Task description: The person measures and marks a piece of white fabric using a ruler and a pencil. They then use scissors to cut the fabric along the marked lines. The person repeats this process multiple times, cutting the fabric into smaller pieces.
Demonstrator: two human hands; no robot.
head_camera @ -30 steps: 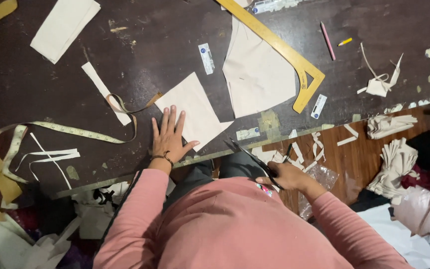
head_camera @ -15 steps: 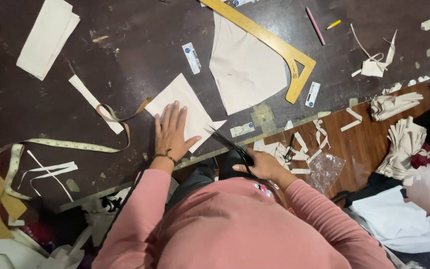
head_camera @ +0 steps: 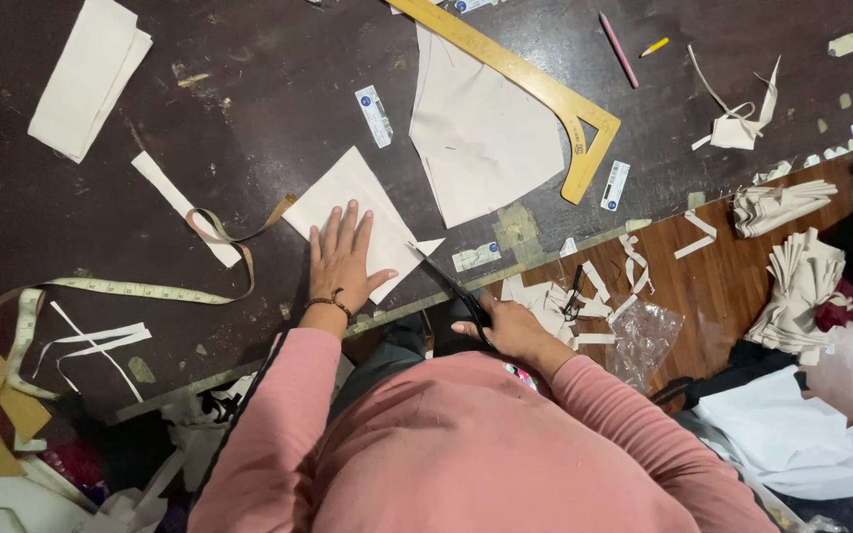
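The left hand point(head_camera: 341, 259) lay flat on a piece of cream fabric point(head_camera: 352, 202), with the fingers point(head_camera: 333, 229) stretched out and a little spread, pressing it down and not gripping it. This fabric was pale beige, thin and plain, with straight cut edges and roughly a diamond shape, and it lay on the dark worktop point(head_camera: 249, 118) close to its near edge, one corner pointing toward the person. The right hand point(head_camera: 505, 326) was closed around the handles of black scissors point(head_camera: 451, 286), and the blades reached up to the right corner of the fabric, where a small flap stood out; whether the blades were already in the cloth I cannot tell. A dark band sat on the left wrist, and both arms wore pink sleeves. Just left of the fabric, a brown strap point(head_camera: 239, 232) and a pale measuring tape point(head_camera: 120, 288) curled over the worktop. Further up lay a larger cream piece point(head_camera: 481, 138) with one curved edge, partly under a yellow tailor's square point(head_camera: 545, 94). A folded cream piece point(head_camera: 86, 79) rested at the upper left, well apart. A pink pencil point(head_camera: 619, 49) lay near the top edge. On the wooden floor point(head_camera: 713, 286) to the right, many cream scraps point(head_camera: 782, 202) were scattered.
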